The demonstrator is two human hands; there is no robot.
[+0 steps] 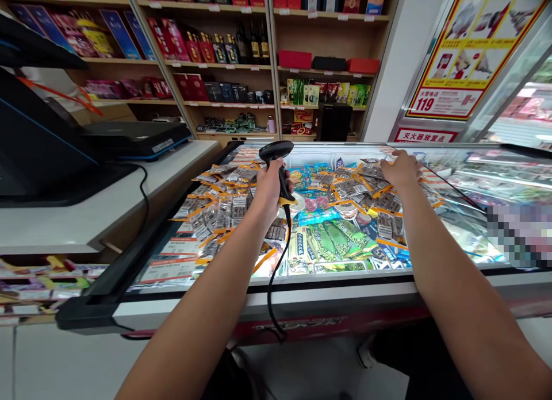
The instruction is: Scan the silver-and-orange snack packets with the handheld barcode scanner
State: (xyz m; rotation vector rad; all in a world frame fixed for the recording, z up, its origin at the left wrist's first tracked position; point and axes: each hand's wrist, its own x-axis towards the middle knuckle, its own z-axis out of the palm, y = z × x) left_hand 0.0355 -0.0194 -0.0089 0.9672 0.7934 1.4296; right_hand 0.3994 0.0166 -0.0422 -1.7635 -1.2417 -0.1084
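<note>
My left hand (271,187) is wrapped round the handle of a black barcode scanner (276,151) with yellow trim. The scanner is held upright over a glass-topped chest freezer (328,280), and its black cord hangs down the front. My right hand (402,169) is over the far right part of a pile of small clear packets with orange edges (351,188). Its thumb is apart from the bent fingers, and the fingertips are partly hidden. More such packets (235,207) lie spread on the glass left of the scanner. Green and blue ice-cream wrappers (338,239) show through the glass.
A white counter (52,227) at left carries a black scale (142,138) and a dark machine (34,141). Shelves (224,65) of boxes and bottles stand behind the freezer. Price labels (168,268) lie at its left end. A blurred-out thing (521,233) is at far right.
</note>
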